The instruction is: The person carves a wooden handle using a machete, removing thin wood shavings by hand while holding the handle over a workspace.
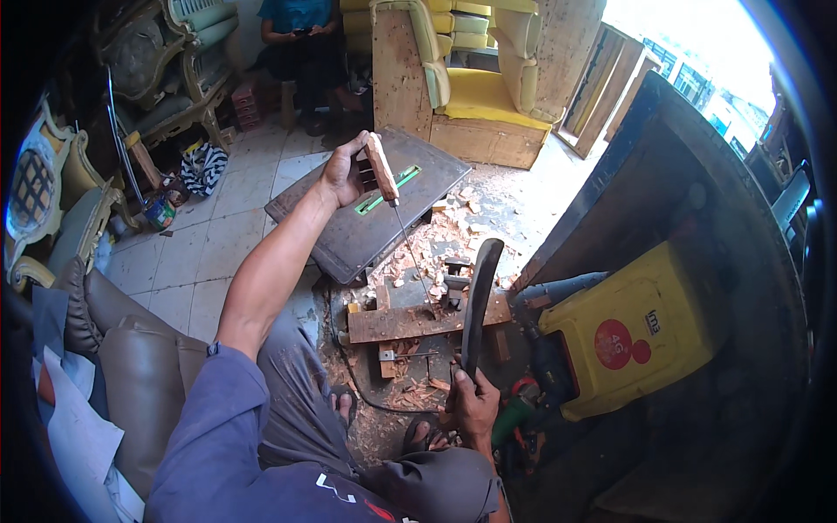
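My left hand (346,170) grips a rough, pale wooden handle (380,170) with a long thin metal shank (408,244) pointing down toward the wooden plank (401,325) on the floor. My right hand (473,403) holds a broad dark blade (479,292) upright by its lower end, beside the plank. A metal vise or fitting (455,281) sits behind the plank among wood shavings (471,209). A dark board (309,213) with a green slot piece lies beyond my left hand.
A person (296,39) sits at the back among ornate chair frames (139,52) and a yellow-padded wooden seat (488,96). A padded grey cushion (139,383) is at my left. At right stand a large dark panel (645,157), a yellow plastic container (636,314) and a green power tool (519,405).
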{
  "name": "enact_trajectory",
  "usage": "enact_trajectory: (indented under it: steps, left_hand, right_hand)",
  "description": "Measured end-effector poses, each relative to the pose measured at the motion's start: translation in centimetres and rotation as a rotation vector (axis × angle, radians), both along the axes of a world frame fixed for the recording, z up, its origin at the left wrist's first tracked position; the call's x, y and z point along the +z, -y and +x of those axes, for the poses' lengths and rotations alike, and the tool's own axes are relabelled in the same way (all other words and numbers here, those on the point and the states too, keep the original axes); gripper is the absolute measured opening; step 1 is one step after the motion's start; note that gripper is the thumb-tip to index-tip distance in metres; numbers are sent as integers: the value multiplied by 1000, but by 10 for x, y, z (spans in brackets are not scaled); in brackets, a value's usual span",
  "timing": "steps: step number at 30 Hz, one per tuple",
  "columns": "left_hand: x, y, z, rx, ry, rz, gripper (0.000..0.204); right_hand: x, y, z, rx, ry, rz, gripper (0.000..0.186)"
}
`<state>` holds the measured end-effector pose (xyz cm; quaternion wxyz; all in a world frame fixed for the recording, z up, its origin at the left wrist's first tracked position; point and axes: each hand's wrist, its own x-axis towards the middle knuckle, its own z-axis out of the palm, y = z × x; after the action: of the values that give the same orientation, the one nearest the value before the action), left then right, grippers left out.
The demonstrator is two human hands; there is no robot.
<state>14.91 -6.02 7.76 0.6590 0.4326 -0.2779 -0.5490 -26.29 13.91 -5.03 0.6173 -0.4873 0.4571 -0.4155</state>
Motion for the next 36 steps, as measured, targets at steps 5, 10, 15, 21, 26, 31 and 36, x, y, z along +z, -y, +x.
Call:
enact_trajectory:
  steps: [5,10,15,21,26,31,36]
  left_hand:
    - [-8,41,5,-53,5,54,69]
    - [-4,82,-27,-202,68,14,70]
    - [13,98,-69,-271,122,17,65]
    - [26,99,-107,-310,184,-11,60]
    - [27,103,-118,-335,193,-12,58]
    - [29,102,-126,-327,192,-14,58]
    - [32,97,-133,-347,199,-43,58]
  right_hand:
    - [6,-8,-2,16,-18,48,36]
    - [-12,-11,-9,4,-82,-21,36]
    - [-9,-15,-11,25,-99,-6,34]
    - [3,-20,-8,-18,-44,79,34]
    - [3,-20,-9,-24,-51,62,34]
    - [2,-20,-11,-18,-49,72,34]
    - [3,-20,-14,-21,-51,53,32]
